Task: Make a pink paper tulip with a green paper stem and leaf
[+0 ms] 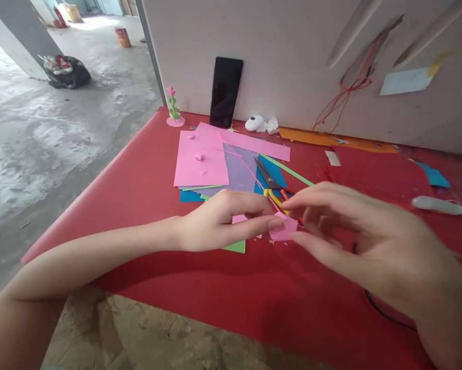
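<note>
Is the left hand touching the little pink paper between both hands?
Touching. The head view shows the left hand holding the little pink paper, with the thumb lying over its edge.

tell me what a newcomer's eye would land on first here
Probably the small pink paper piece low at centre, pinched by the left hand, with the right hand at its right edge. Next, the bright red table beneath them. Then perhaps the pink paper flower at its far left corner, left of the black phone leaning upright.
</note>
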The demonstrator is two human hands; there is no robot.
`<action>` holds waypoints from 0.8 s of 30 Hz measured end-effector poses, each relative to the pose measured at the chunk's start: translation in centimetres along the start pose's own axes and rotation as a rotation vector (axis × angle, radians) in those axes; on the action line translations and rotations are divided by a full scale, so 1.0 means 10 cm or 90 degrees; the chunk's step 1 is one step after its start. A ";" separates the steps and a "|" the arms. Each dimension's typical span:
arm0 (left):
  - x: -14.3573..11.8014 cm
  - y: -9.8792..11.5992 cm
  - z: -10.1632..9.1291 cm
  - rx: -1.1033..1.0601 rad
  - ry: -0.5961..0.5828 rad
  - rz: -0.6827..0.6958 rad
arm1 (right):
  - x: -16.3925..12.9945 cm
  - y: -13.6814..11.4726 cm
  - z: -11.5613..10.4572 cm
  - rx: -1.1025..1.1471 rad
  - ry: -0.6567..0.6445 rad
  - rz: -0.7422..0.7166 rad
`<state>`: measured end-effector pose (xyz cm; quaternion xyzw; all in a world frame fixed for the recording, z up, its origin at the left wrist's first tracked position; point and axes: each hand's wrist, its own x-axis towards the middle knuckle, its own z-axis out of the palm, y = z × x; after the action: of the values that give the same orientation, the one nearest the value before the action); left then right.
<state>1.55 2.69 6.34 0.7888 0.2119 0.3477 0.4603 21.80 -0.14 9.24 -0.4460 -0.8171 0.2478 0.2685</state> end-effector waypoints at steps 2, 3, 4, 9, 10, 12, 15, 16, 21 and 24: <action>-0.01 0.00 -0.01 -0.001 0.000 0.002 | 0.05 -0.04 0.03 0.023 -0.010 -0.028; -0.01 -0.01 -0.01 -0.017 0.000 -0.008 | 0.07 -0.05 0.04 0.032 -0.010 -0.040; -0.02 0.00 -0.01 -0.039 0.004 -0.029 | 0.09 -0.04 0.05 0.038 -0.003 -0.052; -0.01 -0.01 0.01 -0.200 -0.023 -0.216 | 0.14 0.03 0.02 0.062 -0.002 -0.146; -0.01 -0.01 0.01 -0.239 -0.046 -0.241 | 0.15 0.05 0.02 0.064 -0.009 -0.157; 0.00 -0.03 0.03 -0.310 -0.083 -0.272 | 0.18 0.08 0.02 0.072 -0.022 -0.162; 0.02 -0.05 0.05 -0.376 -0.055 -0.277 | 0.21 0.08 0.04 0.096 0.003 -0.101; 0.02 -0.06 0.06 -0.391 -0.025 -0.268 | 0.21 0.07 0.04 0.099 0.017 -0.070; 0.01 -0.07 0.07 -0.430 0.102 -0.240 | 0.22 0.02 0.04 0.109 0.024 -0.015; 0.00 -0.06 0.08 -0.439 0.125 -0.234 | 0.21 0.03 0.05 0.122 0.013 -0.040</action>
<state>2.17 2.50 5.52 0.5001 0.2634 0.3838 0.7302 20.68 1.77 9.16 -0.3948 -0.8006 0.3115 0.3258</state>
